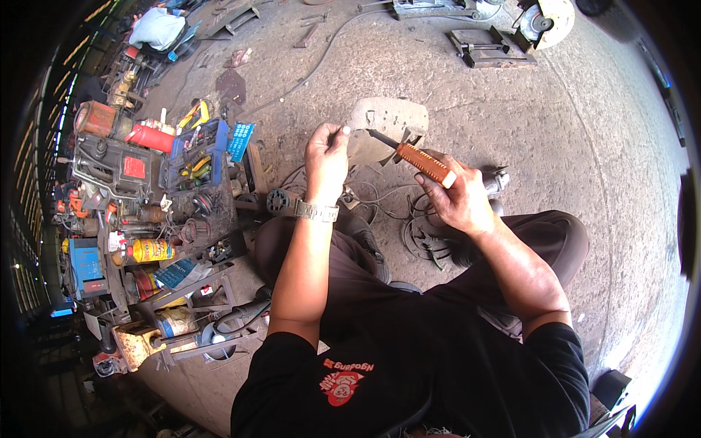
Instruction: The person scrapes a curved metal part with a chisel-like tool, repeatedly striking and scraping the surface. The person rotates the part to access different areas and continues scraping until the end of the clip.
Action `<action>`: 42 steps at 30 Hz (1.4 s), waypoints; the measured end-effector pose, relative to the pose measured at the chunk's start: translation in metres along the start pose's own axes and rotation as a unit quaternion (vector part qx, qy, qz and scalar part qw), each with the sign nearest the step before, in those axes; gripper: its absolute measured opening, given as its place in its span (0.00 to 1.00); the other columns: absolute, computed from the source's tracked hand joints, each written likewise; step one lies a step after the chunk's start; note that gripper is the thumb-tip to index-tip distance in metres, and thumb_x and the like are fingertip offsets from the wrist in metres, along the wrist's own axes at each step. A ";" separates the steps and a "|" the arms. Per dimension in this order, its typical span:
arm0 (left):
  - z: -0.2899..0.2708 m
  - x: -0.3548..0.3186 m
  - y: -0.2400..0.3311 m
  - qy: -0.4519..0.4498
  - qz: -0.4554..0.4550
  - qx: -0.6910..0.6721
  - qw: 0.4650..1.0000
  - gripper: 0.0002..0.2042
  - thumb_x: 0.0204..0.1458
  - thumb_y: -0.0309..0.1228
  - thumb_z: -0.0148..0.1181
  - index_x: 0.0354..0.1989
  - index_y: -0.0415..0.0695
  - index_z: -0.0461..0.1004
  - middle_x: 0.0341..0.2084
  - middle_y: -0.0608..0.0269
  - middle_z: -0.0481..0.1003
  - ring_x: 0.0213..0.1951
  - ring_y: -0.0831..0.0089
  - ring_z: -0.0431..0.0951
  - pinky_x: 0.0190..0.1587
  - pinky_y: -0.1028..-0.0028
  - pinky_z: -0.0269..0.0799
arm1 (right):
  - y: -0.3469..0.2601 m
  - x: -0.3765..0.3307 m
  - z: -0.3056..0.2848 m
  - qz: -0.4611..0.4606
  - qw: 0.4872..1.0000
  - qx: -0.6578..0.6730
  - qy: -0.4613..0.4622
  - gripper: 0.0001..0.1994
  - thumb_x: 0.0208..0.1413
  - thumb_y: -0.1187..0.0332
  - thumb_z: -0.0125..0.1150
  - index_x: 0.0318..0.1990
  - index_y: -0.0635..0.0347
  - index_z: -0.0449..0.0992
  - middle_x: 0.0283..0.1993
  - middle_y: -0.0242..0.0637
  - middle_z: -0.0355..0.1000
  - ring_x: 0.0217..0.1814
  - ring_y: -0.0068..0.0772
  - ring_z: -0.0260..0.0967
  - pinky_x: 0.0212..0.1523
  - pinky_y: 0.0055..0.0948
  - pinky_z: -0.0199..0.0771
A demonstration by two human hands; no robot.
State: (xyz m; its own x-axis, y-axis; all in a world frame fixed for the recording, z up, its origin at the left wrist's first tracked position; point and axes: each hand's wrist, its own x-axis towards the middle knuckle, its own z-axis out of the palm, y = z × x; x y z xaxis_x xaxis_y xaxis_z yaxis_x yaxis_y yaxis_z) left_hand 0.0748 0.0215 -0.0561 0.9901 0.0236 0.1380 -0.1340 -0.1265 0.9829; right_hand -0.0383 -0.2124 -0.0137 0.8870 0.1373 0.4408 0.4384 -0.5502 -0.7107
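My left hand [326,160], with a metal watch on its wrist, is closed on the left edge of a thin beige plate [388,114] that has rounded corners and a few holes. A bent lower part of the plate reaches down beside my thumb. In my right hand [464,201] is a tool with an orange-brown ribbed handle [426,165] and a dark narrow blade or shaft. The tool slants up and left, its tip over the plate near my left thumb. I cannot make out its exact kind. My fingers partly hide the handle.
To the left stand an open blue toolbox [196,157], a dark tool case [113,166], a red cylinder [150,137] and a yellow bottle [152,250]. Cables [416,219] and an angle grinder [496,182] lie by my legs. A cut-off saw [544,25] stands far right.
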 end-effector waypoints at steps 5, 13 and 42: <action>-0.001 0.000 0.001 -0.002 -0.007 -0.007 1.000 0.07 0.62 0.27 0.60 0.32 0.40 0.74 0.22 0.76 0.66 0.26 0.85 0.60 0.28 0.79 0.59 | -0.002 0.001 0.001 -0.005 1.000 0.003 0.002 0.20 0.57 0.68 0.66 0.54 0.67 0.72 0.40 0.51 0.77 0.41 0.54 0.79 0.41 0.44 0.80; 0.000 -0.001 0.003 -0.010 -0.002 0.000 1.000 0.07 0.62 0.27 0.60 0.32 0.39 0.74 0.22 0.75 0.66 0.26 0.85 0.61 0.28 0.78 0.59 | -0.002 0.002 0.002 -0.005 1.000 0.005 -0.001 0.20 0.58 0.68 0.66 0.54 0.67 0.72 0.40 0.51 0.77 0.41 0.55 0.79 0.41 0.44 0.80; 0.001 -0.002 0.003 -0.014 0.005 0.007 1.000 0.07 0.62 0.27 0.60 0.32 0.39 0.74 0.21 0.76 0.65 0.24 0.86 0.60 0.27 0.78 0.58 | -0.001 0.001 0.002 -0.005 1.000 -0.013 -0.006 0.20 0.58 0.67 0.66 0.54 0.67 0.71 0.40 0.52 0.77 0.41 0.56 0.79 0.41 0.45 0.80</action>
State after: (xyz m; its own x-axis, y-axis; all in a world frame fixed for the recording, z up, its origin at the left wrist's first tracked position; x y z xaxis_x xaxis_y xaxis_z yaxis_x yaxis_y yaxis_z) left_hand 0.0729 0.0200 -0.0539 0.9896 -0.0048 0.1438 -0.1430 -0.1414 0.9796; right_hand -0.0372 -0.2101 -0.0136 0.8844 0.1530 0.4410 0.4436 -0.5697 -0.6918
